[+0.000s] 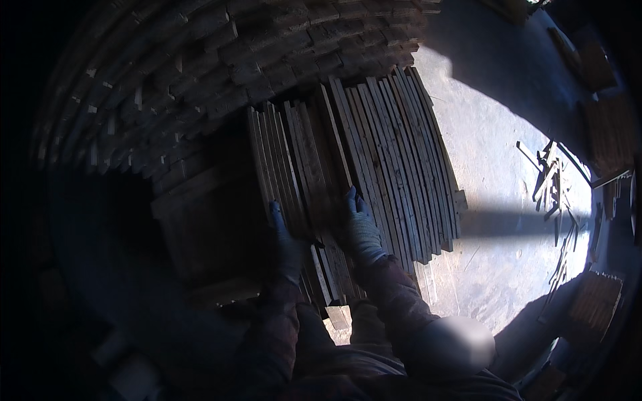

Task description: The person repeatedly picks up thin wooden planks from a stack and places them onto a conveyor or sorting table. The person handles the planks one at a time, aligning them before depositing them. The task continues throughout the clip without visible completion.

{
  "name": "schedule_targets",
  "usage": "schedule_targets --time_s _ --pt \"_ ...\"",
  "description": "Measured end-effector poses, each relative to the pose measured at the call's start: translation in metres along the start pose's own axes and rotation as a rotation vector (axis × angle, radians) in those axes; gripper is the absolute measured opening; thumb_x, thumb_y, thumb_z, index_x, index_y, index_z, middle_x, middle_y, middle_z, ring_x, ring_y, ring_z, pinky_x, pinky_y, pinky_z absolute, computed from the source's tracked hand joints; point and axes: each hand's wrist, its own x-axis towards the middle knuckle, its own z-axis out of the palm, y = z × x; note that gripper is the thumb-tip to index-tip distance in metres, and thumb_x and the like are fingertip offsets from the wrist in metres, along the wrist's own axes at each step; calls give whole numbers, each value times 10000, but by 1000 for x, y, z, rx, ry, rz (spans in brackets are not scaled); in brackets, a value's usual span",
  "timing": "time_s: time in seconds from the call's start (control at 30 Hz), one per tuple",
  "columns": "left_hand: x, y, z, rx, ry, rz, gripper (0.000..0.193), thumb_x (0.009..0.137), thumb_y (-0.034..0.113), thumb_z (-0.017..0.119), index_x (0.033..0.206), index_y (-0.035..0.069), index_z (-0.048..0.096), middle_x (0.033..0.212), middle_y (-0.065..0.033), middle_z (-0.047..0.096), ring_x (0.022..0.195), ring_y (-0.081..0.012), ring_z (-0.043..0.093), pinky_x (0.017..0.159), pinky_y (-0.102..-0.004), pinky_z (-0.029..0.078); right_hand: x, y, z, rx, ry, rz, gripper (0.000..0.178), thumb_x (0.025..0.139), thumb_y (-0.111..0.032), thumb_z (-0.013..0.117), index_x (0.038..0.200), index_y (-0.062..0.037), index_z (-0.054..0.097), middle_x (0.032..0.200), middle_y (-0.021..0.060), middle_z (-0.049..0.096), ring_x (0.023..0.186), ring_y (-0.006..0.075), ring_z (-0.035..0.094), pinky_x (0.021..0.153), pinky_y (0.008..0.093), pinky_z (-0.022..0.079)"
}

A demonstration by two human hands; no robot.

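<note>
Long, narrow wooden boards [394, 160] lie side by side in a wide layer in front of me. My right hand [364, 234], in a light knitted glove with bluish fingertips, has its fingers against the near end of a raised board [336, 134] in the middle of the layer. My left hand [285, 244], also gloved, is over the left group of boards [274, 147]. Its fingertips point away from me, while shadow and blur hide most of its grip. Between my hands, darker boards [311, 150] run away from me.
A tall stack of timber [267, 53] rises behind the layer. Deep shadow covers the left side. On the sunlit floor [488, 267] to the right lies a heap of loose wood strips [552, 177]. A bundle of wood [595, 304] stands at the lower right.
</note>
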Motion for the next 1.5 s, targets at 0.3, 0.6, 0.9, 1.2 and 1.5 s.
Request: schedule_targets --time_s 0.3,0.6,0.9,1.2,1.5 --pt "-9 -75 12 -724 -239 -336 998 883 -77 659 1599 236 40 1070 -156 661 849 -248 720 742 -449 647 18 92 -142 5 369 -42 734 883 -457 726 1400 13 502 1324 260 582 1224 390 576 1030 453 482" --pt "28 -76 32 -689 116 -365 777 963 103 583 1585 216 130 1351 -178 520 1158 -304 553 1032 -473 448 27 54 -44 -58 -166 14 390 905 -292 639 1156 -34 488 880 161 686 806 369 696 667 477 542" --pt "64 -70 4 542 -440 -199 361 1003 283 541 1204 22 690 1159 -101 712 1080 -245 663 979 -374 515 6 151 -115 1409 -179 97 306 1004 -261 635 1172 -7 664 1020 27 686 919 119 623 849 273 513" --pt "45 -50 21 -178 -253 -414 420 967 289 619 1295 28 644 1269 -86 666 1168 -192 615 1043 -331 470 7 221 -80 1845 -482 145 702 937 -532 630 1426 -50 480 1157 147 652 878 216 643 833 369 548" --pt "48 -26 26 -104 -175 -530 495 964 330 629 1359 32 596 1389 -100 597 1280 -211 549 1112 -343 407 2 183 -125 2315 -804 193 751 898 -483 656 1420 9 433 1162 246 633 947 360 679 839 472 585"
